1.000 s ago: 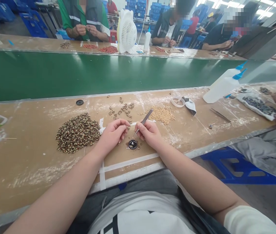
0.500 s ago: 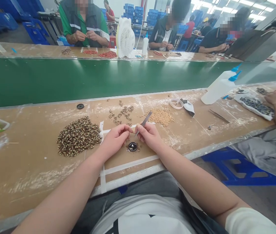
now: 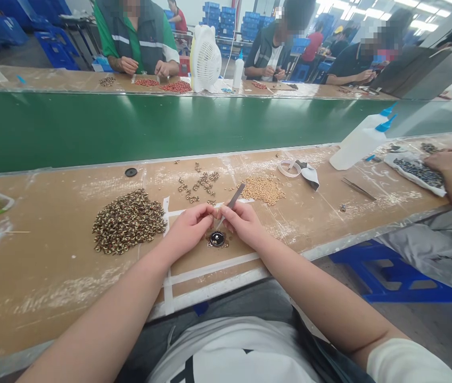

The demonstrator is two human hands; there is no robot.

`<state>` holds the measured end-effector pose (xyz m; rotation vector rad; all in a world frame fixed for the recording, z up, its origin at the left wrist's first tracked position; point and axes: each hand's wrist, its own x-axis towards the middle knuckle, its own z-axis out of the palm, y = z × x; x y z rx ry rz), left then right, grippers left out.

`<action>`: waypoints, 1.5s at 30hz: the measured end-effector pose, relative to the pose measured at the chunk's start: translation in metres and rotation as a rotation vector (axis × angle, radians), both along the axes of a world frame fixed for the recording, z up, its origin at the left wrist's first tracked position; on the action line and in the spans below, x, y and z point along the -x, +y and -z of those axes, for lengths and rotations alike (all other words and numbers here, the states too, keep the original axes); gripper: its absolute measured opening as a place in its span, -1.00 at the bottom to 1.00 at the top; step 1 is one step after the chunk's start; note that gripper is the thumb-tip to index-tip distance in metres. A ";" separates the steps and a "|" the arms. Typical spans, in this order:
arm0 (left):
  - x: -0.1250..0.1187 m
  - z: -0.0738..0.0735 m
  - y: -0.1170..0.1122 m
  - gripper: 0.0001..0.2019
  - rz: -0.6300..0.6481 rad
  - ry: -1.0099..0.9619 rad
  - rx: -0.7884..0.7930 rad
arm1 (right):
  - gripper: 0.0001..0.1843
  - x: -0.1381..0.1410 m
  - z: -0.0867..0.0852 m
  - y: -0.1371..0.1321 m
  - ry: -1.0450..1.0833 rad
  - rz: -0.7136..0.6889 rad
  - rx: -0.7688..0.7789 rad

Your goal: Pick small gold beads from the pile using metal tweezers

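Left hand [image 3: 188,229] curled inward, its fingertips [image 3: 211,209] pinched together; the fingers hid the spot, so whether they gripped a small piece could not be told. Right hand [image 3: 244,223] grasped slim metal tweezers [image 3: 234,196], the upper end rising past the fingers and the tips pointing down toward the left fingertips, almost touching them. Both hands hovered close together just above a black round disc [image 3: 217,239] lying on the brown bench top [image 3: 42,298], with white tape strips [image 3: 210,261] in front of it.

Noted around the hands: a large heap of brown-and-cream beads [image 3: 129,221] just left of the left hand; scattered small metal pieces [image 3: 198,183] beyond the hands; a pile of tan beads [image 3: 263,190] beyond the right hand. Farther along the bench lay a second pair of tweezers [image 3: 358,188], a roll of clear tape [image 3: 289,168], two white squeeze bottles with blue caps [image 3: 359,146] and a plastic bag of dark beads [image 3: 419,173]. A co-worker's hand [image 3: 443,162] rested by that bag at the right edge, well apart from the person's own hands.
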<state>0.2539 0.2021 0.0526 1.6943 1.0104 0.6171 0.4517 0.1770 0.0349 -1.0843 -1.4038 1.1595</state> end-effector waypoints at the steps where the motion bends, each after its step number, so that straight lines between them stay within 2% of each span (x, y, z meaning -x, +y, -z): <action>1: 0.000 -0.001 0.000 -0.88 -0.001 0.008 -0.004 | -0.37 0.000 0.000 0.000 -0.005 0.002 -0.004; 18: 0.002 0.001 0.001 -0.86 0.003 0.047 -0.045 | -0.45 0.001 0.003 0.002 -0.035 0.008 -0.027; 28: 0.001 0.003 0.001 -0.83 0.018 0.054 -0.072 | -0.46 0.004 0.001 0.002 0.026 -0.016 -0.049; 40: 0.000 0.001 0.000 -0.85 0.029 0.097 -0.109 | -0.45 0.002 0.006 0.004 -0.111 -0.023 -0.017; 45: 0.000 0.001 0.000 -0.86 0.033 0.115 -0.132 | -0.47 0.001 0.008 0.004 -0.141 -0.035 -0.049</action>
